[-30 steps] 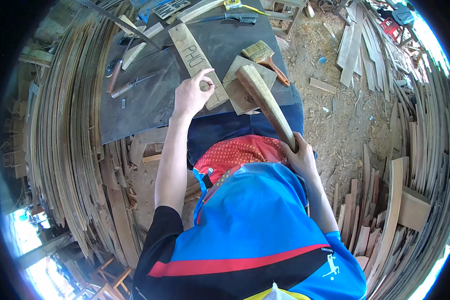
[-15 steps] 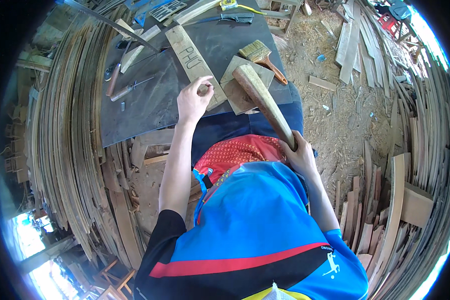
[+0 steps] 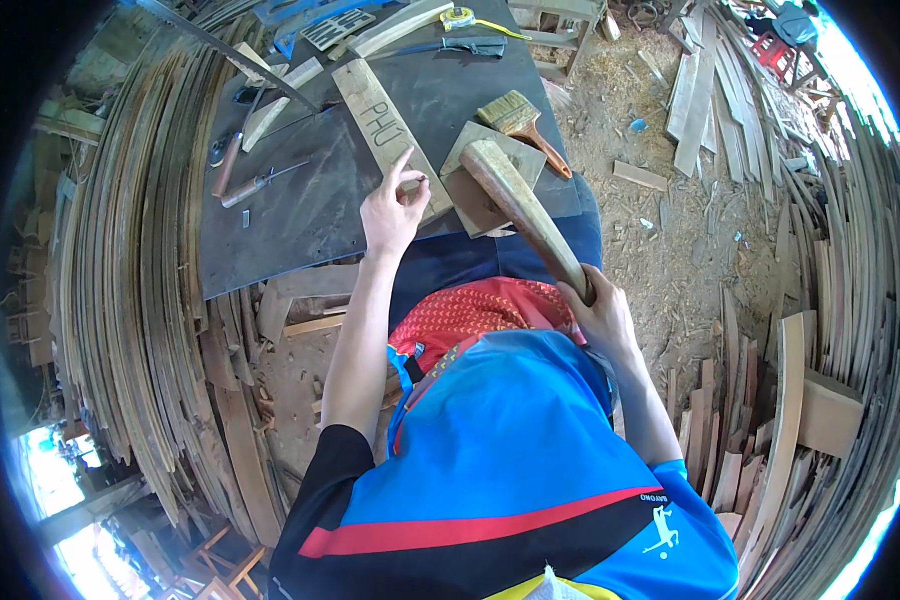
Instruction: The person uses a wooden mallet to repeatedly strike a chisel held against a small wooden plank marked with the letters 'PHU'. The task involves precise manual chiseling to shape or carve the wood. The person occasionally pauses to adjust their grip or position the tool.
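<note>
My left hand (image 3: 395, 212) is raised over the near end of a long wooden board (image 3: 385, 125) with dark hand-drawn marks. Its thumb and a finger pinch together while another finger points forward; a tiny dark bit shows at the fingertips, too small to name. My right hand (image 3: 605, 315) grips the narrow end of a thick wooden club (image 3: 530, 220) beside my lap. The club's broad far end hangs over a squarish wooden block (image 3: 525, 162) at the table's near edge. Whether the two touch, I cannot tell.
On the dark table (image 3: 290, 225) lie a broad paintbrush (image 3: 525, 125), a screwdriver (image 3: 260, 187), a yellow tape measure (image 3: 458, 17) and a dark-handled tool (image 3: 473, 46). A long blade (image 3: 225, 50) slants in at far left. Stacked wood strips (image 3: 135, 270) flank both sides; shavings cover the floor (image 3: 660, 230).
My left hand has come slightly nearer to me, and one finger has straightened forward from the curled ring. The right hand keeps its hold on the club with little movement.
</note>
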The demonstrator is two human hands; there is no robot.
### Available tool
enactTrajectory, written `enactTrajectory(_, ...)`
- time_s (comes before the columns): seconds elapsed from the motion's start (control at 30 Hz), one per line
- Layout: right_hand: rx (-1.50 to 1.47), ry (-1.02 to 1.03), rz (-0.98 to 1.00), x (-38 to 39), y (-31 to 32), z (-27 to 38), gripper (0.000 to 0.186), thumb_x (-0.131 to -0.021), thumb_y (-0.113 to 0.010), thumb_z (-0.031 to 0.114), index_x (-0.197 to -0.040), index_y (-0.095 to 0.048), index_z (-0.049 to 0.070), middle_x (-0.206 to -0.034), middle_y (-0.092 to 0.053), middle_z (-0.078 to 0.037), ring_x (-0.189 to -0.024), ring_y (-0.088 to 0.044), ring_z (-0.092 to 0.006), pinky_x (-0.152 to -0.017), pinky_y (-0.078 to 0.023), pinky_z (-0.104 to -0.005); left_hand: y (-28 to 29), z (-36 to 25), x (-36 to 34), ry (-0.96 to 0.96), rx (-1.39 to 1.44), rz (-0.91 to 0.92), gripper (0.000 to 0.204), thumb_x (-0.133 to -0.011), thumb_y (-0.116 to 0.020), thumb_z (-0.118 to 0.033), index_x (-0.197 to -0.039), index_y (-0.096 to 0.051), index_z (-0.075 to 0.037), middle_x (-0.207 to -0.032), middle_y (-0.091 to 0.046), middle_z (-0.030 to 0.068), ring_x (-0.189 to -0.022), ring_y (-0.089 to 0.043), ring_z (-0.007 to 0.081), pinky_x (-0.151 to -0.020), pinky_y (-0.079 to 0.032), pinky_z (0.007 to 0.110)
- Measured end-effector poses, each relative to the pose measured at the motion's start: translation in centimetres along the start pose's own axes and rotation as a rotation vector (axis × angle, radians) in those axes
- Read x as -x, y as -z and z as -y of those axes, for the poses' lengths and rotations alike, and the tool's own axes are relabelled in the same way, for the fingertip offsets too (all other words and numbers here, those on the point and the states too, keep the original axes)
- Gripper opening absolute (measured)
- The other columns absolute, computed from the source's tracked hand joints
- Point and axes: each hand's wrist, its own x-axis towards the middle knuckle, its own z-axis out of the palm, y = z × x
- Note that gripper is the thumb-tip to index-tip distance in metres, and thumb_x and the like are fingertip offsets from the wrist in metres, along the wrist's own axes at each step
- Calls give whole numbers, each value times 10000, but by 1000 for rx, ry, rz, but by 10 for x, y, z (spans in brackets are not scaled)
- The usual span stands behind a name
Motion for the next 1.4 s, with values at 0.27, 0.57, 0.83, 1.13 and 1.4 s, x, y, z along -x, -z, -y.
enactTrajectory(0.27,2,348,-99,5,21,46,459,-986,-748,334,-1320,-659,32,-1039,-758,-232,-913,-763,-410,-792,-599,-451,-12,-1,8,55,90,-89,1099,-901,-829,-105,-1700,-76,-47,-930,-813,59,-529,-583,113,-542,-507,258)
enactTrajectory(0.57,87,351,-42,4,23,48,467,-980,-757,278,-1321,-637,-18,-1005,-745,-262,-884,-761,-428,-744,-603,-453,-19,9,12,40,156,-148,1143,-881,-842,-122,-1701,-48,-57,-946,-814,86,-761,-784,196,-678,-616,315)
enactTrajectory(0.83,172,277,-15,8,24,46,424,-978,-764,272,-1303,-658,20,-960,-747,-260,-847,-763,-427,-710,-602,-462,-14,6,16,72,61,-98,1109,-873,-841,-164,-1693,-103,-52,-950,-811,89,-832,-795,301,-744,-647,383)
enactTrajectory(1.13,288,253,-27,5,26,37,434,-973,-775,297,-1277,-672,5,-932,-743,-257,-806,-764,-407,-697,-599,-455,-12,1,12,27,106,-162,1094,-894,-823,-143,-1693,-82,-53,-945,-817,100,-833,-797,308,-738,-651,382)
enactTrajectory(1.4,379,396,-98,-5,18,33,398,-968,-786,250,-1276,-675,24,-851,-740,-205,-723,-762,-355,-637,-585,-441,-4,3,17,153,204,-80,1044,-916,-782,-33,-1701,-95,-46,-1000,-794,117,-660,-691,154,-627,-561,286)
